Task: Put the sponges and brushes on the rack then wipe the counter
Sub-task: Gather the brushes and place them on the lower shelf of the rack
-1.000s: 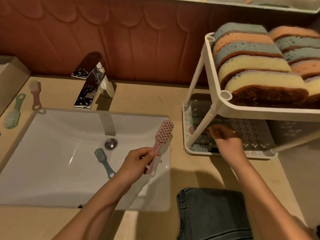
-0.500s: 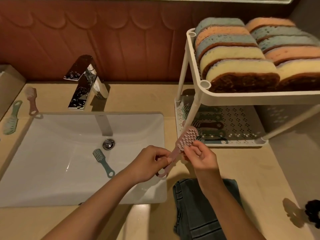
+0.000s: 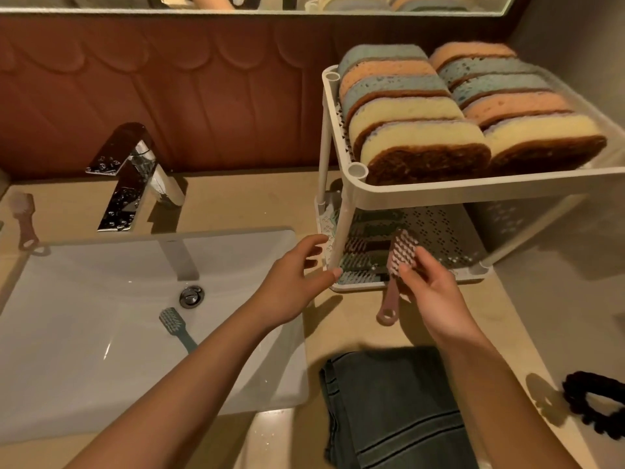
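Pink plastic, bristles up: a small scrubbing brush sits pinched in the right hand at the front edge of a white two-tier plastic rack, its looped handle hanging down over the beige stone counter. The left hand hovers empty just beside the rack's front leg, fingers spread and loosely curled. Several brushes already lie in a row on the perforated lower tier, while blue, orange and yellow sponges stand packed on edge on the upper tier. A teal brush lies in the white basin near the drain, another pink brush rests on the counter left of the chrome tap, and a folded dark grey cloth lies at the counter's near edge.
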`<state>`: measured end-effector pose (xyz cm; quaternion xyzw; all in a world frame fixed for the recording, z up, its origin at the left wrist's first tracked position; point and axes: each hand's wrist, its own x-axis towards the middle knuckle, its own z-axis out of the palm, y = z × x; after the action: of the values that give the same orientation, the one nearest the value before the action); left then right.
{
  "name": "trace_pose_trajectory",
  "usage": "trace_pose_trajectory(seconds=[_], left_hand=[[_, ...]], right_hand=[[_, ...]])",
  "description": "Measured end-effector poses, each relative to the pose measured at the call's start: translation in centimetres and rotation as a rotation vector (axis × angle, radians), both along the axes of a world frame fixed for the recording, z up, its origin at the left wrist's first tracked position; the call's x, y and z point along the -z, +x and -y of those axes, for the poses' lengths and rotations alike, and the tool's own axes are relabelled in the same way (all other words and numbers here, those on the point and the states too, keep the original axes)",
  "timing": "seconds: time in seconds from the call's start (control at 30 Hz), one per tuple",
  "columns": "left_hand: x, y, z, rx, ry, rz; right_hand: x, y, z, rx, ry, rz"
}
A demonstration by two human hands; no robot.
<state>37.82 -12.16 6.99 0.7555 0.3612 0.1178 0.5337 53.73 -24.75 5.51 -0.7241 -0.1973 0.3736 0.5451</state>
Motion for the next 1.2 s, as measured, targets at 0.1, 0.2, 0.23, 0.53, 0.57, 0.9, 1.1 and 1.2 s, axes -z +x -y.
trace_pose_trajectory(seconds=[0.1,0.2,0.23,0.53,0.57,0.9,1.1,1.2], left_hand=[[0.2,1.4,0.6,-0.046,0.105,0.068],[1.0,2.2,1.0,-0.120,0.134,0.148],[1.4,2.3,1.0,-0.142,0.145,0.153],[3.4,2.7,1.0,-0.119,0.531,-0.019],[3.5,2.7,1.0,-0.119,0.555,-0.019],[3.8,2.7,0.7,-0.103,0.600,0.014],[3.7,2.3,0.3,-0.088,0.516,0.013],[3.6,1.6,0.2,-0.092,0.355,-0.011]], right_hand=[[-0.5,1.5,-0.1,0.005,-0.038,0.115],[-0.4,3.0,-0.4,0.020,-0.056,0.142],[-0.3,3.5,-0.5,0.016,-0.066,0.165],[2.1,7.2,-1.7,-0.233,-0.320,0.665],[2.5,7.4,-1.8,-0.285,-0.362,0.689],[5.6,8.4,-2.3,-0.451,-0.495,0.754],[5.8,8.2,-1.8,-0.469,-0.494,0.779],[5.1,7.2,-1.4,-0.429,-0.435,0.765]])
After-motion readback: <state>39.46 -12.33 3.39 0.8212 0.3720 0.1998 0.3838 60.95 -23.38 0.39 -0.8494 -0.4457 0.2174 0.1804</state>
